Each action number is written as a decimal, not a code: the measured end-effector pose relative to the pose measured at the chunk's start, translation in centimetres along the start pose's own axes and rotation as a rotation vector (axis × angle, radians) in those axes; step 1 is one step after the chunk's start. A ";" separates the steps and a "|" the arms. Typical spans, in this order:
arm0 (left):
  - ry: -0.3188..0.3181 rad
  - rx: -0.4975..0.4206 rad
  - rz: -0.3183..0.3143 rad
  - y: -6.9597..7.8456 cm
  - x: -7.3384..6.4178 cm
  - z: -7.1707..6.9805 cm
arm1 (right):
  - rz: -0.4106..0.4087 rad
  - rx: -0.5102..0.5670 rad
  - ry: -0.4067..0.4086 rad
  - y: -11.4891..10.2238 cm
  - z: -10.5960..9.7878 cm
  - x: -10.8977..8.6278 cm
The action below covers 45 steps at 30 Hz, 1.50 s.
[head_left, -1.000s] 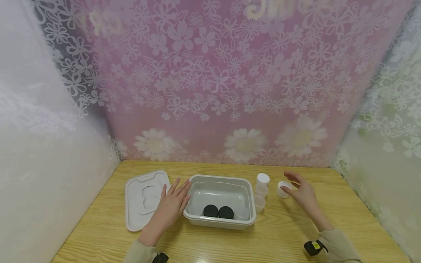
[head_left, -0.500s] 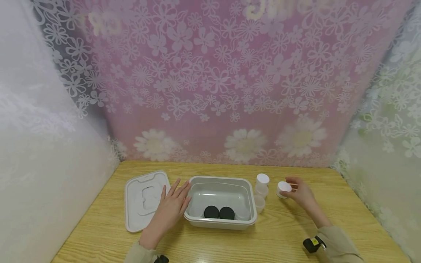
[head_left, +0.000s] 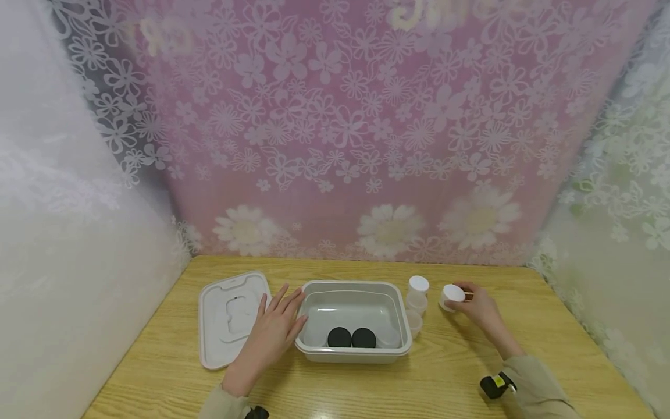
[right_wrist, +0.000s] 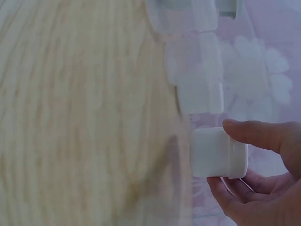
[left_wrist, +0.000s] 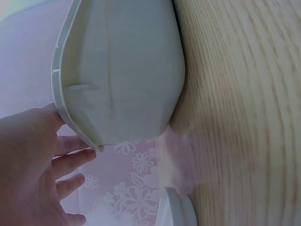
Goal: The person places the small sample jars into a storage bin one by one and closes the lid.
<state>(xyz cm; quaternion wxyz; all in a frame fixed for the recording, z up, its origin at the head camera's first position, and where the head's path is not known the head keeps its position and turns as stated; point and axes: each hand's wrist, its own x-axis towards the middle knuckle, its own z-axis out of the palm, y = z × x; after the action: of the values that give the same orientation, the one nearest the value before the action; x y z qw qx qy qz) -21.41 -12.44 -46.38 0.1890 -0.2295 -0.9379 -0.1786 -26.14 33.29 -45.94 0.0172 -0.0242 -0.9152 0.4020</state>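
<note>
In the head view my right hand (head_left: 483, 308) holds a small white lidded jar (head_left: 452, 295) at the right of the table. Its thumb and fingers pinch the jar from opposite sides near the lid, plainly seen in the right wrist view, where the jar (right_wrist: 216, 153) stands close over the wood. My left hand (head_left: 272, 331) touches the left rim of a pale grey plastic box (head_left: 353, 356), its fingers spread and fairly straight. Inside the box, two black-lidded jars (head_left: 339, 337) sit side by side along the near wall.
Beside the box's right wall stand a white-lidded jar (head_left: 418, 285) and two translucent jars (head_left: 413, 322). A pale rectangular lid (head_left: 214, 343) lies left of the box, partly behind my left hand. Floral curtains (head_left: 324, 145) border the wooden table (head_left: 429, 384).
My right hand has closed its fingers round the white jar and raised it slightly. The box has slid a little to the right with my left hand at its rim.
</note>
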 end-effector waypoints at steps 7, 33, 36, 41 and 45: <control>-0.026 -0.027 -0.018 -0.2 0.1 0.0 | -0.112 0.027 0.037 -3.7 -0.5 -0.4; -0.023 -0.036 -0.011 0.2 -0.1 0.3 | -0.361 0.133 -0.092 -16.0 7.1 -1.0; -0.034 -0.037 -0.019 0.3 -0.1 0.2 | -0.368 0.143 -0.127 -16.7 8.5 -1.2; -0.046 -0.036 -0.027 0.3 -0.1 0.1 | -0.354 0.138 -0.171 -18.1 10.8 -1.4; -0.054 -0.031 -0.032 0.2 -0.1 0.2 | -0.357 0.132 -0.223 -18.9 12.6 -1.4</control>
<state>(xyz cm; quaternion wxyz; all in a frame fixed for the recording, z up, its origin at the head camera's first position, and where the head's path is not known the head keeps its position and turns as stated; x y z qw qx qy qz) -21.26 -12.22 -46.52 0.1574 -0.2221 -0.9434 -0.1897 -25.94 11.22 -40.58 -0.0117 0.1842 -0.8729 0.4516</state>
